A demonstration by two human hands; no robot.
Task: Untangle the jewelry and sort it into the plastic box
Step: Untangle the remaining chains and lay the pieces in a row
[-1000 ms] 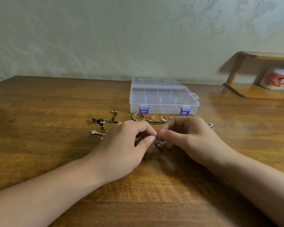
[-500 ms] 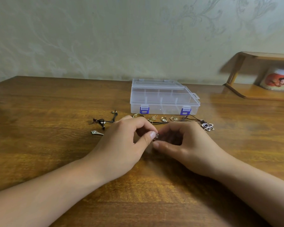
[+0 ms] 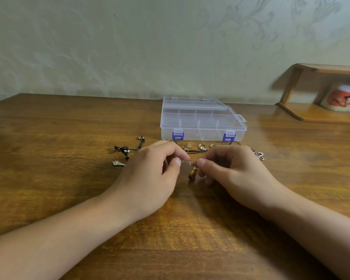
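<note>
Near the middle of the wooden table (image 3: 49,138), seen from the head camera, both hands meet over the bare wood. The left hand (image 3: 150,178) has its fingers curled, thumb and forefinger pinching a thin silver chain (image 3: 185,162). The right hand (image 3: 230,174) is curled the same way and pinches the other end of that short stretch of chain, where an amber-brown pendant (image 3: 192,173) hangs down between the two hands, just above the tabletop.

Beyond the hands, toward the far side, stands the clear plastic box (image 3: 202,122), its lid down and its two blue latches (image 3: 178,136) facing the person; dividers show through the lid. Between box and hands lies the rest of the jewelry: a black cord with small beads (image 3: 127,149) to the left, a silver charm (image 3: 118,163) just nearer than it, a small tangle of gold chain (image 3: 188,145) close to the box front, two gold rings (image 3: 202,146) right of that, and a silver flower-shaped piece (image 3: 260,155) partly hidden behind the right hand.

At the far right a low wooden shelf (image 3: 311,116) holds a white mug with an orange picture (image 3: 341,100), blurred. A pale patterned wall (image 3: 170,47) runs behind the table.
</note>
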